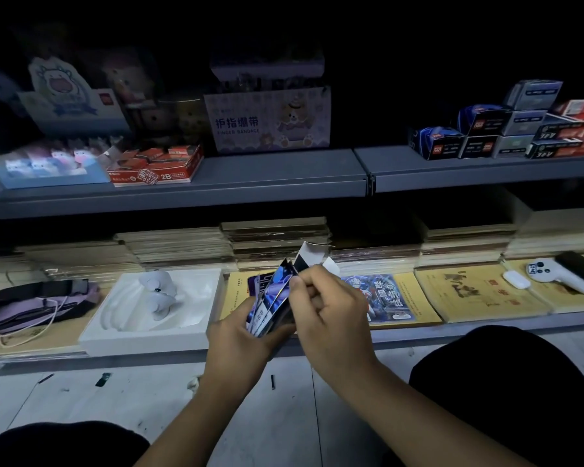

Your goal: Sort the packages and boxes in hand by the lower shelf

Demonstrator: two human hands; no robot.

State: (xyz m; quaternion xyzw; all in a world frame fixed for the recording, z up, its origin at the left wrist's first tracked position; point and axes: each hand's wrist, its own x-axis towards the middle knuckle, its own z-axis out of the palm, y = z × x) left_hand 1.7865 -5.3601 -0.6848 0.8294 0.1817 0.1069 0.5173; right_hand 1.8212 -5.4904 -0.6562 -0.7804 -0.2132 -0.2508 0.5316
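My left hand (238, 342) grips a fanned stack of glossy trading cards (270, 298) from below, in front of the lower shelf. My right hand (331, 308) pinches the top of the stack, and a torn black-and-white wrapper piece (309, 256) sticks up above its fingers. Behind the right hand a blue card pack (385, 296) lies flat on a yellow notebook (418, 298).
A white molded tray (196, 298) holding a white controller sits left of the hands, beside a purple pouch (38, 303). Another white controller (550, 273) lies at right. Notebook stacks (277, 241) fill the lower shelf. The upper shelf (250, 183) carries boxes.
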